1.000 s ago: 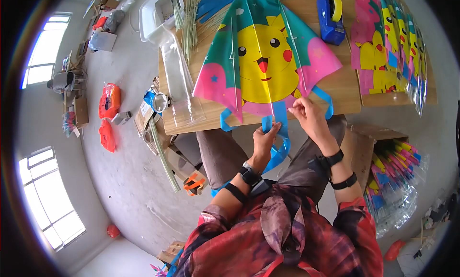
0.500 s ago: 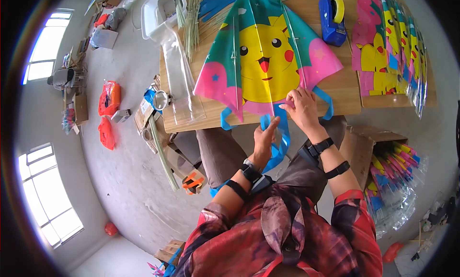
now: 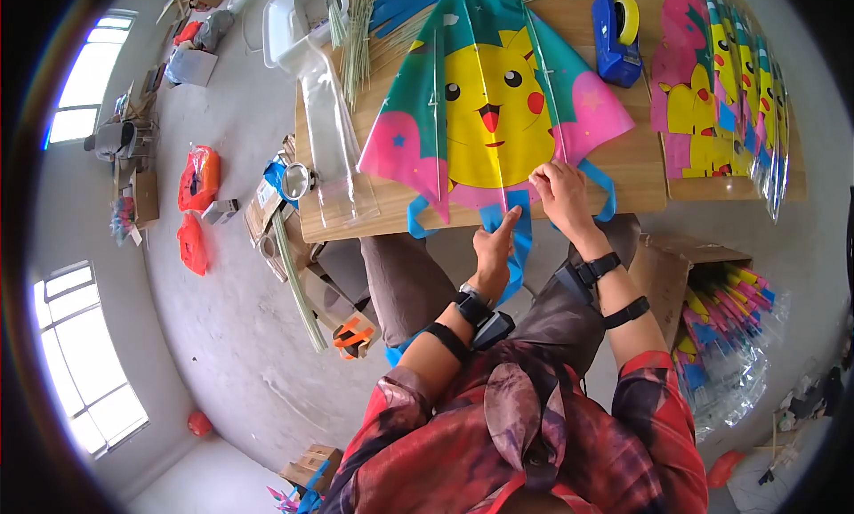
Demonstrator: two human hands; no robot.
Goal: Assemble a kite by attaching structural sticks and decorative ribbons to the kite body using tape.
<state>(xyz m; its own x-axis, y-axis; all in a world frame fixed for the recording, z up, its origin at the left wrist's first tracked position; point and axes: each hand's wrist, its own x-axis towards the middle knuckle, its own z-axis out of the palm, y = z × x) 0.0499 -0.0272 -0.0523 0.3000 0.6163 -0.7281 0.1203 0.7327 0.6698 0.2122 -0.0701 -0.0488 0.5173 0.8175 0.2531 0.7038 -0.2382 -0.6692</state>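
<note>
A kite (image 3: 498,118) lies spread on the wooden table, green and pink with a big yellow cartoon face. Thin rods run down it, and blue streamers hang from its lower edge. My left hand (image 3: 492,251) is closed on the middle blue streamer (image 3: 519,238), thumb at the kite's bottom edge; the streamer hangs below the table edge. Just right of it, my right hand (image 3: 562,198) hovers over the kite's lower pink border, its fingertips pinched together. Whatever sits between those fingertips is too small to make out.
A blue tape dispenser (image 3: 617,38) with a yellow roll stands right of the kite. Stacked printed kites (image 3: 725,96) lie farther right. Clear plastic sleeves (image 3: 334,131), thin sticks (image 3: 360,33) and a white tub (image 3: 277,42) are at left. A carton (image 3: 663,274) holds rolled kites.
My left hand has moved up to the kite's lower edge, bringing the blue streamer against it. My right hand has stayed almost in place, its fingers drawn in slightly.
</note>
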